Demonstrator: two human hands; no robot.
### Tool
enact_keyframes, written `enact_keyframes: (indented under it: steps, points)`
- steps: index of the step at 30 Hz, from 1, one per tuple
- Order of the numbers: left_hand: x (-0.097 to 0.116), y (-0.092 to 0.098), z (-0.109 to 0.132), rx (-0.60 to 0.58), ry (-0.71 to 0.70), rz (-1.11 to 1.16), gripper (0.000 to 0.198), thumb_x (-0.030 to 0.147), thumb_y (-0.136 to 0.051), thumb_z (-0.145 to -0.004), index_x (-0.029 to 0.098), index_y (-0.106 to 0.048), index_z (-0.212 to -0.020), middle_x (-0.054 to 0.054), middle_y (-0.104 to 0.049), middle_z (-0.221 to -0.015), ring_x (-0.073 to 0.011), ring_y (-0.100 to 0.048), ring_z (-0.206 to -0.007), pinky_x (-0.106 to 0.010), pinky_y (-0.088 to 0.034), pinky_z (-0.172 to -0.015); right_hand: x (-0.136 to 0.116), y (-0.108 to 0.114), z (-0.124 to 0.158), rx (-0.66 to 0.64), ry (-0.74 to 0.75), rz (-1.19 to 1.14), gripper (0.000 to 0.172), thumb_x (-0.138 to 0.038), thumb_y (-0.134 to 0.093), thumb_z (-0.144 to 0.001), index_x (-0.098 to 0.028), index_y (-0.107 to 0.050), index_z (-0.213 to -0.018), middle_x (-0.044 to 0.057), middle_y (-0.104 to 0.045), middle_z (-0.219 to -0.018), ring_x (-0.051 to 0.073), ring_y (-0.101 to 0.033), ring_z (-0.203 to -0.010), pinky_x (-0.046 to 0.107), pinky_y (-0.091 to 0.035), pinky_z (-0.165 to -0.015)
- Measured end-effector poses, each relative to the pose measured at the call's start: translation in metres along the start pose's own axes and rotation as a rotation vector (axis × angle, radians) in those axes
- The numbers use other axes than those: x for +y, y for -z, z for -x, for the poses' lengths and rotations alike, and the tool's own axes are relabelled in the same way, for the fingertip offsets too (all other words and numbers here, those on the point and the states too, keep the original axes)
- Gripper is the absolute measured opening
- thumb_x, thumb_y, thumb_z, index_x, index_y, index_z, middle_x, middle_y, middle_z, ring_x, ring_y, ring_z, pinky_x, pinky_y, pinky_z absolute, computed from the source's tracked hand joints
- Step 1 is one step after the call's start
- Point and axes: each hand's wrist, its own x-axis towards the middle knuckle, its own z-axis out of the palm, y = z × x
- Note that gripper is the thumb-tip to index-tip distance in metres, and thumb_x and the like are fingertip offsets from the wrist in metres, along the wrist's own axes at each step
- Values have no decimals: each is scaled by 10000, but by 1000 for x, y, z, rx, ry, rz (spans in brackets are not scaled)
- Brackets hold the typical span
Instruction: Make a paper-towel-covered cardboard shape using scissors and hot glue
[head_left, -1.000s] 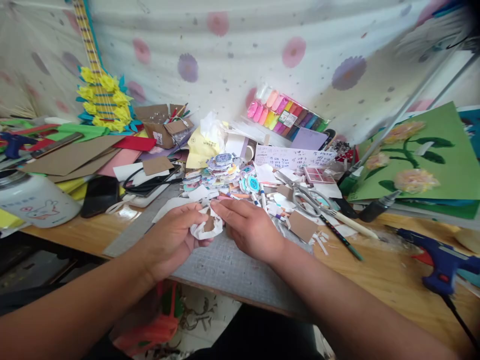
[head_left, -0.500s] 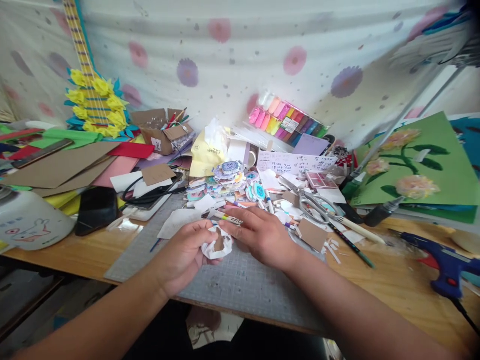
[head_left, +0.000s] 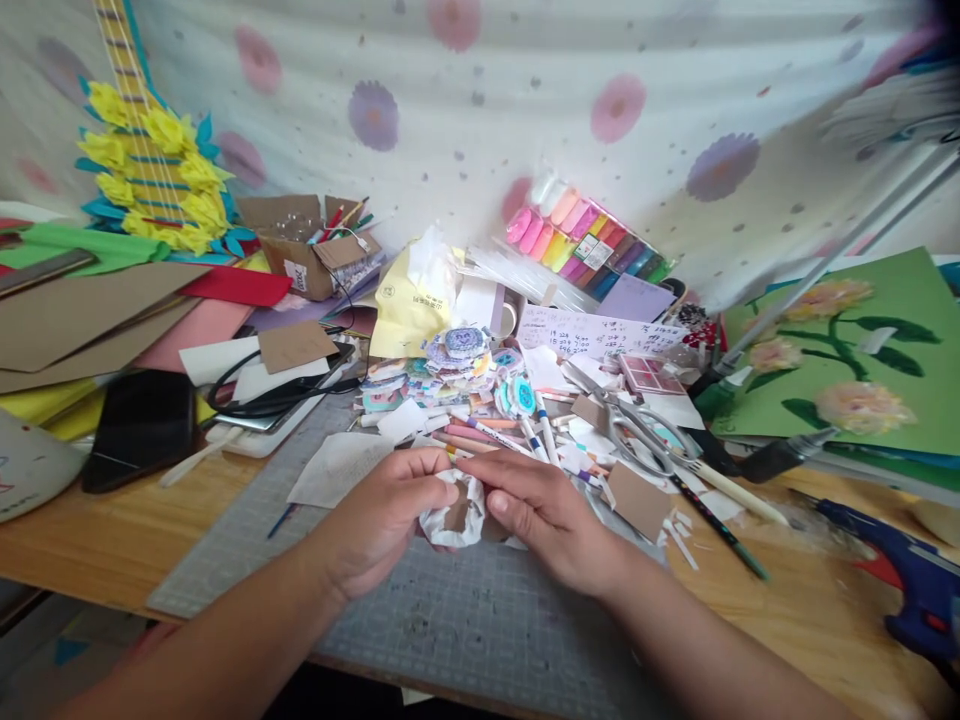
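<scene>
My left hand (head_left: 394, 515) pinches a small piece wrapped in crumpled white paper (head_left: 466, 520), with brown cardboard showing in its middle. From the other side, my right hand (head_left: 536, 510) closes on the same piece, its thumb and fingertips near the paper's right edge. Both hands are over the grey cutting mat (head_left: 420, 625). Beyond them lie several markers (head_left: 487, 432) and a pile of cut, coloured paper pieces (head_left: 457, 360).
Scissors (head_left: 637, 435), a brown cardboard square (head_left: 639, 500) and a dark pencil (head_left: 724, 530) lie to the right. A blue glue gun (head_left: 911, 570) is at the far right. A black phone (head_left: 141, 430) and a white cable-side device (head_left: 285, 420) are on the left.
My right hand has come down from the markers onto the wrapped piece, which my left hand still holds. The view has shifted slightly closer to the table.
</scene>
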Motion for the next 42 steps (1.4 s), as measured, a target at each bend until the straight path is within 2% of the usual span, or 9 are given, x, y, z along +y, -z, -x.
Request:
enact_keyframes:
  steps: [6,9,12,21,28,31,35,38,42]
  points:
    - [-1,4,-9,-27,-5,44,52,177,-627,-673,130,-645,-687,9,-557,-543,-101,-458,-475,-227,-378,-452,-2,6,0,-131,162,521,680,-509,-519,-871,-64,-414,-1375,214,-529,-1338,296,-492,-1234,449,-454,-988]
    - [-5,5,-15,-2,-12,60,32,170,-630,-661,142,-628,-645,20,-541,-511,-107,-456,-461,-230,-381,-440,-6,3,-2,-194,95,691,866,-669,-521,-778,-69,-399,-1390,216,-515,-1355,345,-504,-1208,495,-466,-968]
    - [-9,5,-18,24,-18,81,72,161,-628,-669,151,-599,-603,23,-539,-510,-110,-466,-472,-232,-386,-454,-7,-1,-2,-230,12,777,869,-688,-494,-776,-70,-417,-1381,213,-498,-1373,370,-506,-1197,520,-473,-953]
    - [-8,3,-18,91,-92,169,50,158,-649,-697,137,-630,-656,9,-593,-582,-109,-509,-526,-236,-400,-525,4,0,7,-12,11,485,817,-605,-440,-865,-123,-195,-1477,173,-386,-1463,261,-353,-1348,429,-362,-1077]
    - [-11,2,-21,131,-120,208,147,167,-644,-715,159,-559,-596,24,-555,-554,-113,-488,-525,-247,-428,-507,4,-7,3,-116,2,632,891,-613,-570,-784,-114,-267,-1457,189,-432,-1431,327,-360,-1332,493,-379,-1049]
    - [-11,1,-21,143,-114,207,154,166,-639,-716,162,-545,-594,33,-543,-545,-107,-474,-515,-243,-415,-507,4,-7,2,-119,-20,673,823,-565,-595,-795,-146,-308,-1444,160,-434,-1438,345,-376,-1314,526,-387,-1028]
    - [-9,1,-19,110,-95,176,156,155,-646,-705,151,-547,-584,30,-536,-544,-100,-460,-513,-232,-369,-507,5,-4,2,-2,-51,368,858,-629,-573,-773,-202,-267,-1450,139,-425,-1445,300,-398,-1313,486,-346,-1068]
    - [-7,0,-18,59,-77,157,137,151,-643,-707,139,-566,-594,27,-525,-539,-99,-438,-518,-233,-351,-513,7,-2,0,-11,-90,145,969,-687,-598,-700,-211,-234,-1460,142,-375,-1474,283,-363,-1343,447,-320,-1092]
    - [-9,0,-17,25,-66,162,67,151,-627,-714,132,-606,-653,23,-535,-553,-104,-433,-529,-241,-354,-524,10,-2,0,-58,-37,259,935,-581,-707,-683,-209,-297,-1436,150,-437,-1428,295,-385,-1326,458,-346,-1071]
